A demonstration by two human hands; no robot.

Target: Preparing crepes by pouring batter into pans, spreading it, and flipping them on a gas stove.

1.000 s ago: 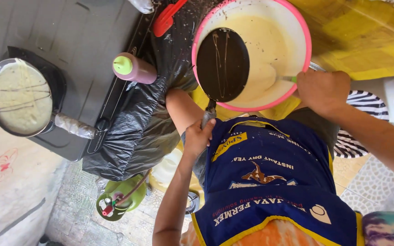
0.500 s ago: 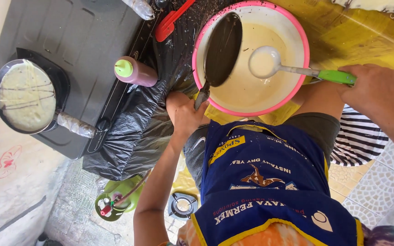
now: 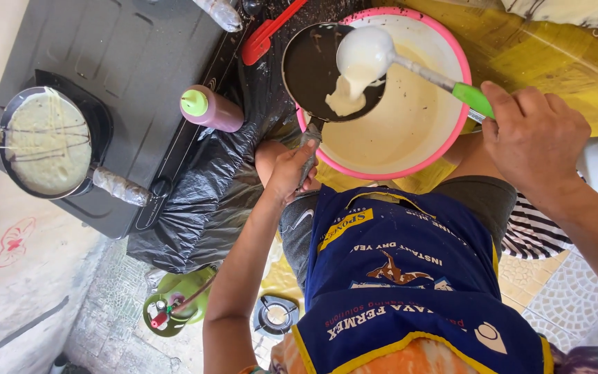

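Observation:
My left hand grips the handle of a small black frying pan, held over the left side of a pink-rimmed bowl of pale batter. My right hand holds a green-handled ladle tilted above the pan. Batter runs from the ladle into a puddle on the pan's dark surface. I wear a blue apron with a yellow edge.
A second pan with a pale crepe sits on a dark stove top at left. A pink squeeze bottle with a green cap, a red spatula and a black plastic bag lie between. A green gas lighter stand is on the floor.
The ladle has lifted out of the bowl and moved left over the black pan, now pouring batter. The pan has levelled out, its face turned up under the ladle.

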